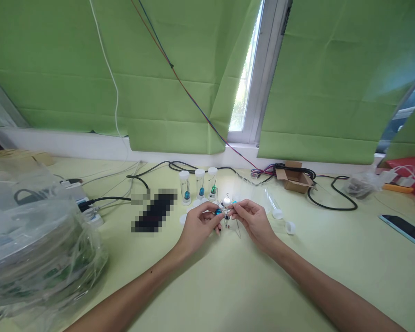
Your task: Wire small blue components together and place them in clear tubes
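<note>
Between the fingertips of my left hand (201,223) I pinch a small blue part with thin metal wires (218,212), just above the pale yellow-green desk (228,286). My right hand (255,222) closes in beside it, probably to steady something so fiddly; its exact grip I cannot tell. Three clear, white-capped plastic tubes (200,182) stand behind, likely upright to save space.

No lettering is legible; nor any numbers.

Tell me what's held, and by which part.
The left hand pinches a small blue piece, the exact part unclear; what the right hand pinches is too small to tell.
</note>
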`<control>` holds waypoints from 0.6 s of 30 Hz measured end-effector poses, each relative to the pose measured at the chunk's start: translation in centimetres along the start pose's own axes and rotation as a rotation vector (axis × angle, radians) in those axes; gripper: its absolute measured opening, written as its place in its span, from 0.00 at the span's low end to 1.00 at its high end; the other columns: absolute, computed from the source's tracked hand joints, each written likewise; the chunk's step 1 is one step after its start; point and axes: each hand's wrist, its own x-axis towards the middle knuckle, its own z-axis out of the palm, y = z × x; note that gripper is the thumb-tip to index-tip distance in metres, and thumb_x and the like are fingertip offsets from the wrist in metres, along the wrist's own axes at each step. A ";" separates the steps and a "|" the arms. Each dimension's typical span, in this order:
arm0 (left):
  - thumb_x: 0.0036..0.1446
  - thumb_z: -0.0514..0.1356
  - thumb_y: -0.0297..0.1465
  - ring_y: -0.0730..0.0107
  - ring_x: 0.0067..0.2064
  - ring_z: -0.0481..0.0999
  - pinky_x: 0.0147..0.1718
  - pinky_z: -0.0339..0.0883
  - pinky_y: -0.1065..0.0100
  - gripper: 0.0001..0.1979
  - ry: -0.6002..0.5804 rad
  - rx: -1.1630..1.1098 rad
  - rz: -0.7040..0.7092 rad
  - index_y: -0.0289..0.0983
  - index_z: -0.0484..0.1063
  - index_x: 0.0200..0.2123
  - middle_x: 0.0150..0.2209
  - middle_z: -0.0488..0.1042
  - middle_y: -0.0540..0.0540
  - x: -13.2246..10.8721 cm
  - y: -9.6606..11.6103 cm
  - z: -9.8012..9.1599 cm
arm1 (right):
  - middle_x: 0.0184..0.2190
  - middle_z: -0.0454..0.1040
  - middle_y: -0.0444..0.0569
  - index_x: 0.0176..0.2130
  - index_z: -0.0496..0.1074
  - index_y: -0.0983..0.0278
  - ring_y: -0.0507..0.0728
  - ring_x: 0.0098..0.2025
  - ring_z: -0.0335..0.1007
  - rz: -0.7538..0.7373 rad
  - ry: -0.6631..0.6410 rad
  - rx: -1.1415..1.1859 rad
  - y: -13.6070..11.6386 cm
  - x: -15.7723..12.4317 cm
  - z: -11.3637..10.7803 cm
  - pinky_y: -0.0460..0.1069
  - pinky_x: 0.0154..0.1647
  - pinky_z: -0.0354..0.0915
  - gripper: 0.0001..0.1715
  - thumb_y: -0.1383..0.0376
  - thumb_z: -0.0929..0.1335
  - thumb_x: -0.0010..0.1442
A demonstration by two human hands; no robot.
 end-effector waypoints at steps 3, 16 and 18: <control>0.52 0.66 0.39 0.69 0.23 0.74 0.22 0.70 0.69 0.13 0.025 0.107 0.040 0.37 0.72 0.35 0.23 0.69 0.52 -0.2 -0.1 0.0 | 0.29 0.78 0.48 0.29 0.77 0.65 0.53 0.30 0.74 0.009 0.037 -0.034 0.2 0.1 -0.1 0.49 0.34 0.70 0.15 0.56 0.77 0.49; 0.55 0.64 0.39 0.73 0.21 0.71 0.23 0.68 0.69 0.12 0.022 0.307 0.156 0.37 0.75 0.37 0.28 0.73 0.48 -0.3 -0.6 0.0 | 0.21 0.74 0.45 0.28 0.75 0.66 0.50 0.19 0.64 0.096 0.048 -0.075 0.4 0.3 -0.5 0.45 0.19 0.57 0.19 0.54 0.78 0.45; 0.55 0.63 0.39 0.73 0.22 0.71 0.23 0.68 0.69 0.11 0.019 0.330 0.160 0.37 0.75 0.37 0.29 0.72 0.48 -0.3 -0.5 0.0 | 0.21 0.74 0.46 0.29 0.75 0.66 0.49 0.19 0.63 0.108 0.046 -0.071 0.2 0.3 -0.4 0.45 0.19 0.56 0.19 0.55 0.78 0.45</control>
